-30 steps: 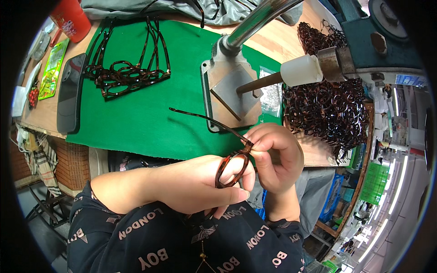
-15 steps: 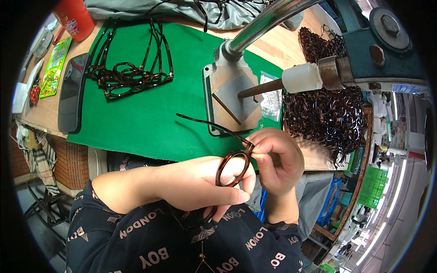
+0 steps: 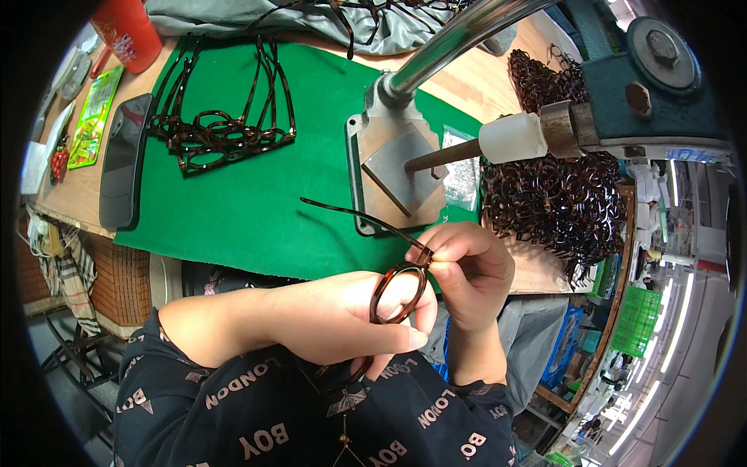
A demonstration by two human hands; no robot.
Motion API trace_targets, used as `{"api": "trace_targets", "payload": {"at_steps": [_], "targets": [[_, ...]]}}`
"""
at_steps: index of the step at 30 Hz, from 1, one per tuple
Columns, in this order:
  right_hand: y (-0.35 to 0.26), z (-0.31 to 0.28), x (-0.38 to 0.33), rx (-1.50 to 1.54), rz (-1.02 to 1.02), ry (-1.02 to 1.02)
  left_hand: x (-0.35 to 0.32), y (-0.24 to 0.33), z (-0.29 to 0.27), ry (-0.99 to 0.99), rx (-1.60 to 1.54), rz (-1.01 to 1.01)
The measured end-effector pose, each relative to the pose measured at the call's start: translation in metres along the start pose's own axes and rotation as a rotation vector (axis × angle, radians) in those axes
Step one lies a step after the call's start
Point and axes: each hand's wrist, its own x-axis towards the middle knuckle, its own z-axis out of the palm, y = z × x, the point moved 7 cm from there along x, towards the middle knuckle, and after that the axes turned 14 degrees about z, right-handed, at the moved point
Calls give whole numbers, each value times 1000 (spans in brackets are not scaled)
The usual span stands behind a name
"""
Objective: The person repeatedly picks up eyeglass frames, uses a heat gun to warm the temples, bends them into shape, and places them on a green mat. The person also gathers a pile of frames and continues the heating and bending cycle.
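A brown tortoiseshell eyeglass frame point(image 3: 377, 300) is held between both hands, just in front of the table's near edge. My left hand point(image 3: 358, 315) is closed round its middle, one round rim standing above the fingers and part of the other showing below. At the corner where the temple meets the rim, my right hand point(image 3: 471, 268) pinches the frame with thumb and fingertips. Whatever else may sit in that pinch is hidden. One temple point(image 3: 354, 212) stretches out to the left over the green mat. Beyond the hands stands a bench press with a steel base plate point(image 3: 401, 175).
Several tortoiseshell frames point(image 3: 222, 136) lie stacked on the green mat point(image 3: 233, 222). Left of them are a dark phone point(image 3: 124, 163), a green packet point(image 3: 95, 117) and a red cup point(image 3: 128, 35). A big heap of frame parts point(image 3: 556, 214) lies right of the press's horizontal rod point(image 3: 443, 156).
My right hand has shifted very slightly left at the frame's corner, still pinching. My left hand keeps its hold and the frame stays nearly in place.
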Motion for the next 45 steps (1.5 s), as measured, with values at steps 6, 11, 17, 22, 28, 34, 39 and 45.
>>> {"api": "trace_targets", "payload": {"at_steps": [6, 11, 17, 22, 28, 34, 39, 45], "targets": [[1, 2, 0, 104, -44, -34, 0, 3, 2, -32, -2, -1], [-4, 5, 0, 66, -56, -23, 0, 2, 3, -37, -7, 10], [-7, 5, 0, -6, -56, 8, 1, 0, 3, -46, -20, 21], [-13, 5, 4, -67, -93, -33, 0, 1, 4, -50, -8, 4], [-11, 0, 7, 89, -125, -96, 2, 5, 9, -88, -47, 65], [-25, -6, 8, 110, -165, 29, 16, 26, 7, -10, 35, 121], [-62, -23, 5, -72, -404, 229, 38, 63, 0, 84, 122, 255], [-80, -46, -11, -158, -518, 425, 64, 78, -14, 207, 155, 283]]}}
